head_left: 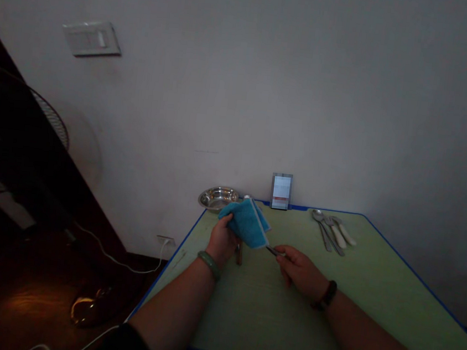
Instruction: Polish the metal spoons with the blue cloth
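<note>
Left hand (223, 242): just behind it, around the wrist, sits a smooth, rounded bangle (209, 265) of muted green, with a faint sheen along its surface. Farther behind the hand, past the bare left forearm (182, 306), lies the edge of a black sleeve (127, 346), its weave too dark to make out. Right hand (301, 269): just behind it, a dark bracelet (328, 296) with reddish-brown tones encircles the wrist, its material unclear; the bare right forearm (375, 336) lies beyond.
</note>
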Available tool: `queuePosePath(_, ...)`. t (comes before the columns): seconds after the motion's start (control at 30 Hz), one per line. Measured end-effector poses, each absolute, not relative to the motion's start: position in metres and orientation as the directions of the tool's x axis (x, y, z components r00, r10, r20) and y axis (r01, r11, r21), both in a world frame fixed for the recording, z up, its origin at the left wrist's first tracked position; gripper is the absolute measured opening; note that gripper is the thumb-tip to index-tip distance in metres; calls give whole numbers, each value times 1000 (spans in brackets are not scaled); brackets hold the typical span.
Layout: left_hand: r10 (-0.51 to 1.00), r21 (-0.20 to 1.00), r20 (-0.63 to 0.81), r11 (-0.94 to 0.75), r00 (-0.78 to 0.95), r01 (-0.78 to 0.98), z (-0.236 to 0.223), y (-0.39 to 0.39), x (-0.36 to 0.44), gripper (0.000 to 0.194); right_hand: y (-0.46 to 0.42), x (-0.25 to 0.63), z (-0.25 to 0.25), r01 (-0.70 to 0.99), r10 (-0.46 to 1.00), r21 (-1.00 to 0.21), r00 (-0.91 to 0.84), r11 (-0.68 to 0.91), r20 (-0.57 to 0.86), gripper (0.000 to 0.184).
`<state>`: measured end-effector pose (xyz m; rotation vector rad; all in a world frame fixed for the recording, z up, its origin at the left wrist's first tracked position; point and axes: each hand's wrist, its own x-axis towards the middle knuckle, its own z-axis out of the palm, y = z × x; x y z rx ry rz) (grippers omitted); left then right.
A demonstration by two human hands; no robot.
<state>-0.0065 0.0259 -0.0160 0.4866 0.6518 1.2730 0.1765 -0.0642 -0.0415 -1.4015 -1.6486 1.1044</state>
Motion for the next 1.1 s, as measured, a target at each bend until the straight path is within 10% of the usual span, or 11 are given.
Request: queuePosePath(1.1,991,770,-41,112,127,-628,-22,27,-8,27,-64,178,-42,450,980,-889,-201,87,-6,34)
